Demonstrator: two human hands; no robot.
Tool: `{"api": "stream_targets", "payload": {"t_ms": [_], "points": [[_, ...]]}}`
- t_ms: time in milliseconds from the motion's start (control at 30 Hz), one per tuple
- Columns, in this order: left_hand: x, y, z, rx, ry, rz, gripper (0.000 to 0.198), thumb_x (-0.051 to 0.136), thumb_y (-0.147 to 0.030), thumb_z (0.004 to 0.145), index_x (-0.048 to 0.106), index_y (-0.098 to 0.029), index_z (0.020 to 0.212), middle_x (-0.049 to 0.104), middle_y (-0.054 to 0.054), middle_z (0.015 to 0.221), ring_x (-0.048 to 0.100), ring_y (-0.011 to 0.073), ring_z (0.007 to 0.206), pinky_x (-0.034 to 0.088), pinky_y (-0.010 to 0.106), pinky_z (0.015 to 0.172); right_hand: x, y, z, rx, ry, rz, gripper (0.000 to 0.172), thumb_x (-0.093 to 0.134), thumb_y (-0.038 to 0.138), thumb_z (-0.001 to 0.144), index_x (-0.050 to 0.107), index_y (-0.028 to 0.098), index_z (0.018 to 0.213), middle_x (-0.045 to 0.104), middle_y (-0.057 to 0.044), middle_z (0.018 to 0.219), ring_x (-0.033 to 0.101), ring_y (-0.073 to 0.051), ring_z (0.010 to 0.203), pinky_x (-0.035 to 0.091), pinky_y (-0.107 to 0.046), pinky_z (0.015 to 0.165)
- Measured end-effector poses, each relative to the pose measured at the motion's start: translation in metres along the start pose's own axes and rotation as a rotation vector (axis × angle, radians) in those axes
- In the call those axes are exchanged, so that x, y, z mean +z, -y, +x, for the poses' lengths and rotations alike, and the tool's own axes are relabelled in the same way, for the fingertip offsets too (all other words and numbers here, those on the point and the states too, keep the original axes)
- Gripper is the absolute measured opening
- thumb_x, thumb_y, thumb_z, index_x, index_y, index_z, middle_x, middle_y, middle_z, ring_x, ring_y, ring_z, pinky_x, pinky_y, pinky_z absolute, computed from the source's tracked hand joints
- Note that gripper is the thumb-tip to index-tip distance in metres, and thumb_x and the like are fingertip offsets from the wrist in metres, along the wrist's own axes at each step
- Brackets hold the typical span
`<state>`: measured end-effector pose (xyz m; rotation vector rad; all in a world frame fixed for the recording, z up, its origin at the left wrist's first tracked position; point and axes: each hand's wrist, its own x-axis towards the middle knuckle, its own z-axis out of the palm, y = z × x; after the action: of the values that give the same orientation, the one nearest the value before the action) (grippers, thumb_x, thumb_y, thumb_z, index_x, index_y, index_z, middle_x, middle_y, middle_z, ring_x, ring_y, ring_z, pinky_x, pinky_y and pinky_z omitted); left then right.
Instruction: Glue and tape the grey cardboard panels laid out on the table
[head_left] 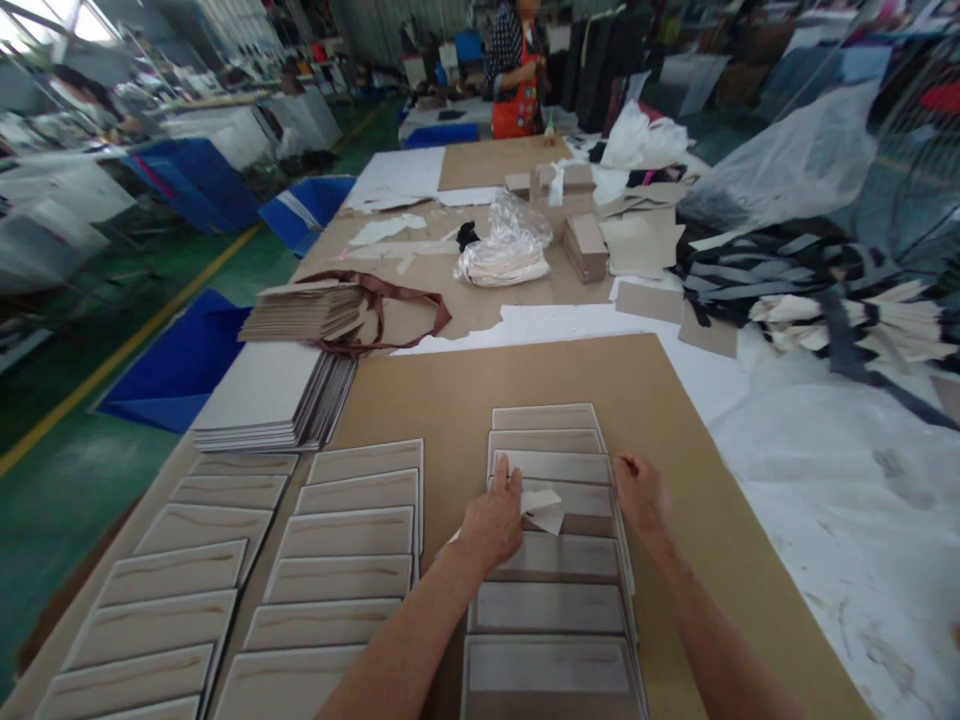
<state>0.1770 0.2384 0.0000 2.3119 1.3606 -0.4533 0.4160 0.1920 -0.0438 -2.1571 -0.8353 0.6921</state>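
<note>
The overlapping panels at lower centre look light and stiff, best lifted by their edges; the left hand rests on them over a pale scrap, the right hand curls at their right edge, and I cannot tell whether either grips

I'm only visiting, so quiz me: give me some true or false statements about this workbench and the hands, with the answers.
1. A pale scrap pokes out from the left hand. True.
2. The right hand rests on the leftmost row of panels. False: it is at the right edge of the rightmost row of panels.
3. The panels lie in three overlapping rows. True.
4. The reddish-brown strap is on the floor. False: it lies on the workbench.
5. Someone in an orange apron is visible beyond the workbench. True.
</note>
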Motion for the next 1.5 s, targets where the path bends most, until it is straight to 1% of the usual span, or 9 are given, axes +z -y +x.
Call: {"api": "stream_targets", "payload": {"t_ms": [167, 267, 400, 567, 700, 933, 1200, 1367, 1500], "points": [[-0.016, 0.006, -0.02, -0.128, -0.276, -0.532, 0.048, 0.058, -0.017, 0.076, 0.057, -0.019, 0.124, 0.04, 0.013, 0.148, 0.063, 0.0237, 0.104, 0.05, 0.03, 0.082, -0.001, 0.029, -0.034, 0.021, 0.246, 0.303, 0.041, 0.053, 0.058, 0.079, 0.061, 0.02, 0.067, 0.06, -0.001, 0.059, 0.054, -0.015, 0.054, 0.041, -0.027, 0.053], [-0.025, -0.001, -0.032, -0.246, -0.099, -1.238, 0.031, 0.06, -0.037, 0.08, 0.067, -0.015, 0.1, 0.069, 0.01, 0.099, 0.059, 0.0134, 0.063, 0.043, 0.023, 0.054, 0.015, 0.058, -0.062, 0.031, 0.429, 0.599, 0.036, 0.069, 0.054, 0.07, 0.065, 0.019, 0.079, 0.065, -0.002, 0.071, 0.058, -0.014, 0.063, 0.043, -0.024, 0.055], [-0.024, -0.016, -0.04, -0.316, 0.116, -1.812, 0.041, 0.075, -0.044, 0.063, 0.064, -0.014, 0.089, 0.058, -0.002, 0.06, 0.041, 0.0058, 0.042, 0.034, 0.019, 0.042, 0.034, 0.083, -0.084, 0.142, 0.678, 0.827, 0.04, 0.079, 0.05, 0.063, 0.063, 0.02, 0.085, 0.066, 0.0, 0.077, 0.06, -0.015, 0.066, 0.049, -0.028, 0.063], [-0.013, -0.026, -0.045, -0.318, 0.136, -1.787, 0.047, 0.077, -0.045, 0.059, 0.064, -0.012, 0.09, 0.064, 0.002, 0.065, 0.047, 0.0075, 0.044, 0.04, 0.02, 0.042, 0.046, 0.079, -0.083, 0.184, 0.567, 0.698, 0.044, 0.077, 0.056, 0.061, 0.051, 0.02, 0.065, 0.049, 0.006, 0.054, 0.041, -0.009, 0.046, 0.036, -0.022, 0.042], [-0.006, -0.03, -0.044, -0.38, 0.057, -1.733, 0.041, 0.072, -0.044, 0.062, 0.065, -0.011, 0.086, 0.064, 0.002, 0.066, 0.046, 0.0068, 0.044, 0.038, 0.02, 0.041, 0.041, 0.078, -0.084, -0.031, 0.318, 0.508, 0.038, 0.075, 0.051, 0.063, 0.057, 0.022, 0.078, 0.059, 0.001, 0.069, 0.053, -0.015, 0.062, 0.043, -0.026, 0.055], [0.01, -0.044, -0.037, -0.438, -0.068, -1.59, 0.034, 0.064, -0.046, 0.069, 0.065, -0.012, 0.075, 0.055, -0.002, 0.053, 0.047, 0.0082, 0.042, 0.039, 0.021, 0.043, 0.037, 0.087, -0.099, -0.208, 0.364, 0.155, 0.023, 0.067, 0.044, 0.067, 0.061, 0.024, 0.075, 0.063, -0.001, 0.069, 0.054, -0.018, 0.063, 0.043, -0.028, 0.06], [-0.001, -0.043, -0.047, -0.429, -0.018, -1.766, 0.058, 0.079, -0.05, 0.058, 0.066, -0.012, 0.1, 0.065, 0.001, 0.067, 0.054, 0.0086, 0.046, 0.039, 0.018, 0.041, 0.026, 0.058, -0.072, 0.158, 0.501, 0.648, 0.038, 0.067, 0.053, 0.067, 0.072, 0.019, 0.083, 0.068, -0.003, 0.073, 0.057, -0.016, 0.064, 0.046, -0.028, 0.062], [-0.001, -0.054, -0.048, -0.568, -0.201, -1.832, 0.049, 0.077, -0.042, 0.066, 0.067, -0.009, 0.1, 0.071, 0.009, 0.075, 0.065, 0.0148, 0.058, 0.05, 0.022, 0.052, 0.022, 0.063, -0.074, 0.165, 0.545, 0.855, 0.04, 0.074, 0.044, 0.067, 0.066, 0.024, 0.101, 0.069, -0.003, 0.097, 0.062, -0.017, 0.084, 0.049, -0.026, 0.069], [0.001, -0.064, -0.04, -0.567, -0.274, -1.845, 0.047, 0.078, -0.038, 0.066, 0.067, -0.01, 0.102, 0.073, 0.011, 0.082, 0.067, 0.0169, 0.064, 0.053, 0.024, 0.056, 0.034, 0.065, -0.082, 0.212, 0.57, 0.858, 0.034, 0.077, 0.046, 0.063, 0.064, 0.02, 0.081, 0.067, -0.001, 0.073, 0.058, -0.014, 0.059, 0.046, -0.025, 0.053]]}}
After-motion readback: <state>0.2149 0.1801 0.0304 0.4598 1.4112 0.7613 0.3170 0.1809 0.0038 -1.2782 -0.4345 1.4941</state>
